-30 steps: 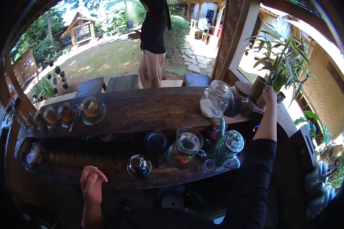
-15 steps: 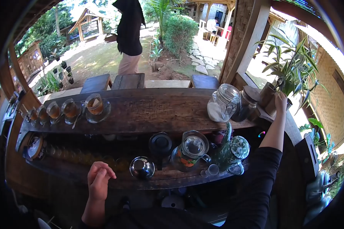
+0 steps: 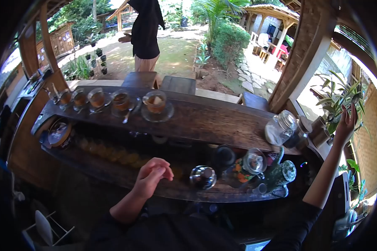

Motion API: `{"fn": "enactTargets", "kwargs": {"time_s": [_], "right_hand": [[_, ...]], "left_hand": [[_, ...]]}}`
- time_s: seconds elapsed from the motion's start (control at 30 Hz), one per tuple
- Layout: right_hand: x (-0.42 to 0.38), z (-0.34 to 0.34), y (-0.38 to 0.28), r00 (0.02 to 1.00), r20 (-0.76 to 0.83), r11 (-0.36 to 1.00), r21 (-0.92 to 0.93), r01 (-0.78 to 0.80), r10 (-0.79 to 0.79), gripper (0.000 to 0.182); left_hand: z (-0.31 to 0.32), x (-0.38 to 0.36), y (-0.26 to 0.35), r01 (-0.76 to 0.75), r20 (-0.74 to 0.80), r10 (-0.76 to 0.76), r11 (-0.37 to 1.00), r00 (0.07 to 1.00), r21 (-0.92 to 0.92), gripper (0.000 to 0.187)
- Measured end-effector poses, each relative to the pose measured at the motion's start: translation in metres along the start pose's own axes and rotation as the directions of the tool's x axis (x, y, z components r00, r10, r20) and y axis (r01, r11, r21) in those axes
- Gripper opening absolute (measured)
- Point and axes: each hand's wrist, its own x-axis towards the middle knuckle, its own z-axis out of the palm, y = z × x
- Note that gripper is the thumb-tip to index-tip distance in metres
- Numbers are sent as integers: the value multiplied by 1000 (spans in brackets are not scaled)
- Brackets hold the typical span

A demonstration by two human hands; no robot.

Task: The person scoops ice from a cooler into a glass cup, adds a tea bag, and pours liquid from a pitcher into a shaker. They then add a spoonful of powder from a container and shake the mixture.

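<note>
My left hand (image 3: 153, 178) hovers in front of the lower shelf (image 3: 113, 175), fingers curled in against the thumb, with nothing visible in them. Just right of it stands a shiny metal cup (image 3: 203, 177). At the far right my right hand (image 3: 346, 125) is raised beside the bamboo holders (image 3: 320, 136) and the potted plant's leaves (image 3: 335, 104). A small dark rounded shape (image 3: 356, 98) shows at its fingertips; against the leaves I cannot make out what it is. Glass cups of brown drink (image 3: 156, 103) line the counter's left part, some on saucers with spoons.
On the wooden counter (image 3: 213, 119) stand a clip-top glass jar (image 3: 279, 129) of white grains and a dark jar (image 3: 298, 133). Below are a glass pitcher (image 3: 241, 169) and a green speckled pot (image 3: 280, 172). Beyond the stools (image 3: 178, 85) stands a person in black (image 3: 146, 33).
The view has turned, so the counter appears tilted and shifted right. My right hand has moved up and away from the bamboo holders. The left hand stays curled.
</note>
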Motion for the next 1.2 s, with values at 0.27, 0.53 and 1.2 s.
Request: {"fn": "enactTargets", "kwargs": {"time_s": [0.27,0.53,1.2], "right_hand": [[-63,134,-244,778,629,974,163,-158,21,19],[-187,298,-387,307,940,917,-18,-398,151,31],[-313,335,-364,98,939,575,-117,-810,330,25]], "left_hand": [[-89,-14,63,45,109,-42,999,993,-22,16],[-182,-24,102,80,89,-72,993,993,-88,16],[-201,-48,94,204,14,-203,973,979,-104,16]]}}
